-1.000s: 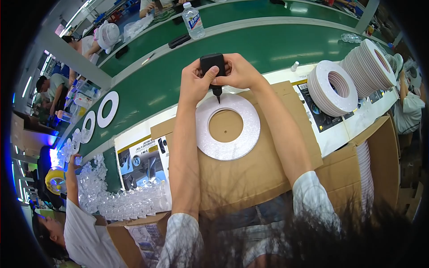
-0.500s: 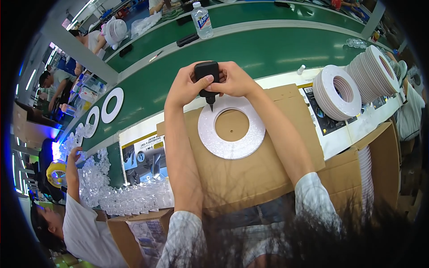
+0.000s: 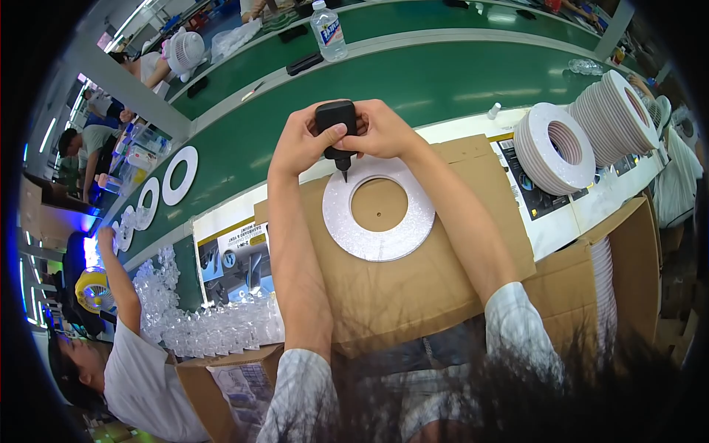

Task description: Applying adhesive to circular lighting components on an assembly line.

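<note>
Both of my hands grip a black squeeze bottle [image 3: 336,120] with its narrow nozzle pointing down. My left hand [image 3: 301,140] is wrapped round its left side, thumb across the front. From the right, my right hand [image 3: 382,130] closes on the same bottle. The nozzle tip is over the upper left part of a white speckled flat ring [image 3: 340,223]; whether it touches cannot be told. That ring lies on a brown cardboard sheet [image 3: 458,295], and bare cardboard shows through its hole.
Stacks of white rings [image 3: 543,151] stand at right above an open carton [image 3: 635,251]. Clear plastic pieces [image 3: 221,325] are heaped at left. Several rings [image 3: 179,176] lie on the green conveyor belt [image 3: 443,81]. A co-worker's arm [image 3: 122,284] reaches toward the belt. A bottle [image 3: 329,33] stands beyond.
The view has shifted slightly, with my hands and the bottle still over the ring's upper left part. The co-worker's arm at left has reached farther toward the rings on the belt.
</note>
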Demonstrator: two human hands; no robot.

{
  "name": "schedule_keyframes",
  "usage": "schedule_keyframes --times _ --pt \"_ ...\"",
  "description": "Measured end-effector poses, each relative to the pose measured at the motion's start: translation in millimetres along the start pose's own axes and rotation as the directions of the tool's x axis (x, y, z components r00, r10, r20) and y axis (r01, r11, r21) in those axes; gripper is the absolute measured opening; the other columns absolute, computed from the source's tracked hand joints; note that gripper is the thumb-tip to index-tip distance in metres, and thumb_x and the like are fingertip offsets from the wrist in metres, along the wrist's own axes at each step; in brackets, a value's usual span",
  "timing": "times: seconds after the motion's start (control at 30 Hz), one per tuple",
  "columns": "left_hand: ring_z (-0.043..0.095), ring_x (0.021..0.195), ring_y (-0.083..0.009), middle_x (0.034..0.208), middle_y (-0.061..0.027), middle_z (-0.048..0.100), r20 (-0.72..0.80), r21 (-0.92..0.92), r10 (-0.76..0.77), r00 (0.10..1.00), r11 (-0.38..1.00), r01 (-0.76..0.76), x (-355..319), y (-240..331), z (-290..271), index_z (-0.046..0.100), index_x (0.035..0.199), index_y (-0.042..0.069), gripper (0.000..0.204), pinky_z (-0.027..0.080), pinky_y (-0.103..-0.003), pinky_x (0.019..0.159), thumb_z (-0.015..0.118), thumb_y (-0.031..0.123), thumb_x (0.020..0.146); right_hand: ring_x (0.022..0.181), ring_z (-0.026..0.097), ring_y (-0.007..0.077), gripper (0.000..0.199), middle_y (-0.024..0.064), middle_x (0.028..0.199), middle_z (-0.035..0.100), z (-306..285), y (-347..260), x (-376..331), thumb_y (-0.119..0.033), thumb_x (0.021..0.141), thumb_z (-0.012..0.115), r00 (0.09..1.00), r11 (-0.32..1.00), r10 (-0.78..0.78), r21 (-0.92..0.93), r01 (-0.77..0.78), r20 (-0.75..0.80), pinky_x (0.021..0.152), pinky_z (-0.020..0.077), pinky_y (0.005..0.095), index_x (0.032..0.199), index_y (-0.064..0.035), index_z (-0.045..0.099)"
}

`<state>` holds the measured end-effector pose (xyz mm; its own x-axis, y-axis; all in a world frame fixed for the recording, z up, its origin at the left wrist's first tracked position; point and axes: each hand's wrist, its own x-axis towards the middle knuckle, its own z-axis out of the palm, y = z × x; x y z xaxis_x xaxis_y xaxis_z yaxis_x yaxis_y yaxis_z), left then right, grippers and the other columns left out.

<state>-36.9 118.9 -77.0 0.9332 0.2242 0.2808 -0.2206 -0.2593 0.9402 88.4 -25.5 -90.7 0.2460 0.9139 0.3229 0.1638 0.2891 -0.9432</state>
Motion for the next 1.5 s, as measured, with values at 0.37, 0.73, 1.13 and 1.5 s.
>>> schedule_keyframes --times 0.37,0.73,1.13,1.5 --pt "0.064 0.094 -0.0149 0.104 -0.0085 0.067 0.005 -0.031 -0.004 1.0 0.999 0.004 0.9 1.4 1.4 0.061 0.121 -0.004 0.044 0.054 -0.031 0.086 0.076 0.013 0.083 0.069 0.065 0.0107 0.041 0.0065 0.085 0.067 -1.7 -4.5 -0.6 -0.006 0.078 0.075 1.0 0.999 -0.025 -0.021 0.025 -0.007 0.049 0.0535 0.0244 0.115 0.0009 0.06" --pt "0.059 0.093 -0.0129 0.103 -0.0057 0.064 -0.068 0.047 0.056 0.996 0.998 -0.053 5.1 10.4 8.4 0.056 0.121 -0.002 0.04 0.051 -0.029 0.085 0.071 0.013 0.087 0.085 0.069 0.0155 0.035 0.0102 0.096 0.069 -0.3 -2.4 2.1 -0.005 0.078 0.076 0.976 0.975 -0.163 -0.172 0.137 -0.145 0.077 0.058 0.0301 0.109 0.0045 0.061" --pt "0.059 0.09 -0.0124 0.099 -0.0055 0.064 -0.081 0.059 0.08 0.993 0.995 -0.075 2.1 3.3 -0.1 0.059 0.114 -0.003 0.033 0.051 -0.028 0.083 0.071 0.011 0.087 0.084 0.068 0.0144 0.033 0.0096 0.093 0.069 9.3 5.7 6.8 -0.005 0.079 0.076 0.967 0.968 -0.196 -0.19 0.164 -0.163 0.076 0.058 0.0298 0.106 0.0048 0.061" --pt "0.059 0.089 -0.0116 0.098 -0.005 0.065 -0.073 0.049 0.089 0.993 0.995 -0.086 2.8 -1.8 -2.1 0.062 0.112 -0.003 0.033 0.051 -0.028 0.082 0.073 0.013 0.086 0.083 0.067 0.013 0.032 0.0086 0.093 0.069 8.6 4.7 5.4 -0.005 0.079 0.076 0.968 0.968 -0.195 -0.19 0.164 -0.159 0.075 0.0574 0.0287 0.106 0.0043 0.061"
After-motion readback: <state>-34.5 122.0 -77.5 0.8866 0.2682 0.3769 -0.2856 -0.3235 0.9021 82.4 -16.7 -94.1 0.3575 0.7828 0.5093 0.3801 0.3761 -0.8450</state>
